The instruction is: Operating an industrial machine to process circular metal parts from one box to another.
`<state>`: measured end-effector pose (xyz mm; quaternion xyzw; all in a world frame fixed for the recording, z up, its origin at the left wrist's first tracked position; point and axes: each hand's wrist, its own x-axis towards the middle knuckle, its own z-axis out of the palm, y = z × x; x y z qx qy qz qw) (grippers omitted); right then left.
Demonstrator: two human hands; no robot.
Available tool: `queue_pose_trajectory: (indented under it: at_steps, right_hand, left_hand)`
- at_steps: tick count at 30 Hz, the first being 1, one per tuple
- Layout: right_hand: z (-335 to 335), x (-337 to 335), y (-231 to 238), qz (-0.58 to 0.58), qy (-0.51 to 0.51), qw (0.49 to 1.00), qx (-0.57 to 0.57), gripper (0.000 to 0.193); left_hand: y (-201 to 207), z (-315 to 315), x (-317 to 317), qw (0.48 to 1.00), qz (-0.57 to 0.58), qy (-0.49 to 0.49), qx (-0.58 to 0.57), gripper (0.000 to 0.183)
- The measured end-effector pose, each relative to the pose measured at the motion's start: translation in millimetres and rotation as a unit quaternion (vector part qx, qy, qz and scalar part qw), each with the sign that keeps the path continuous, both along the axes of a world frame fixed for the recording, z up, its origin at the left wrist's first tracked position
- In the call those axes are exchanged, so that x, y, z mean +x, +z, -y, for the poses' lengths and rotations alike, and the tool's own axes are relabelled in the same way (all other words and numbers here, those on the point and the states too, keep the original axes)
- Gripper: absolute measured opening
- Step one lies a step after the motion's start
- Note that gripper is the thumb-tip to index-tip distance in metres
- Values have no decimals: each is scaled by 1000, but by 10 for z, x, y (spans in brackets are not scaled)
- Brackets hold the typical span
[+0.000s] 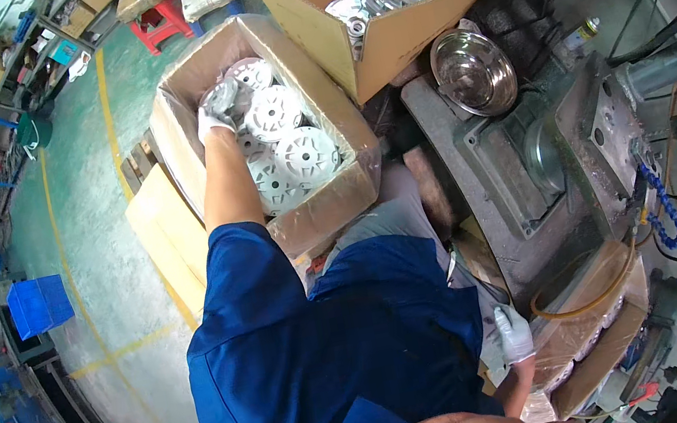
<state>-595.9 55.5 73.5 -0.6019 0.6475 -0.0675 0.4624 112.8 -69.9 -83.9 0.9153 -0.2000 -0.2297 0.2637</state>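
My left hand (214,122), in a white glove, reaches into a plastic-lined cardboard box (318,226). Its fingers are closed on the rim of a round metal disc (222,96), tilted above the other parts. Around it lie several slotted metal discs (308,155) with a hole in the centre. My right hand (514,336), also gloved, is low on the right beside my leg, near the machine table's edge. Its fingers look extended, with nothing visible in them.
A second cardboard box (414,26) holds shiny round metal parts. On the machine table (499,251) are a metal bowl (473,72) and a fixture (521,170). A blue coolant hose (662,204) hangs at the right. Below stands another lined box (593,348); a blue bin (41,306) is far left.
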Motion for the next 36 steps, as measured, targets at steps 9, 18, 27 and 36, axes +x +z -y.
queue_pose_trajectory:
  at_steps: [9,18,27,36]
  right_hand:
    - [25,-76,-165,-26,-12,999,35,38]
    - [74,85,-74,113,-74,983,122,36]
    - [774,1008,-35,558,-79,766,310,69]
    - [813,695,494,652,-326,678,-96,59]
  left_hand:
    - [76,193,357,603,-469,384,-519,14]
    - [1444,-579,-785,727,-433,-9,-533,34]
    - [2918,134,-2919,673,-300,-638,-223,28]
    - [2826,410,-4086,688,-173,-649,-276,70]
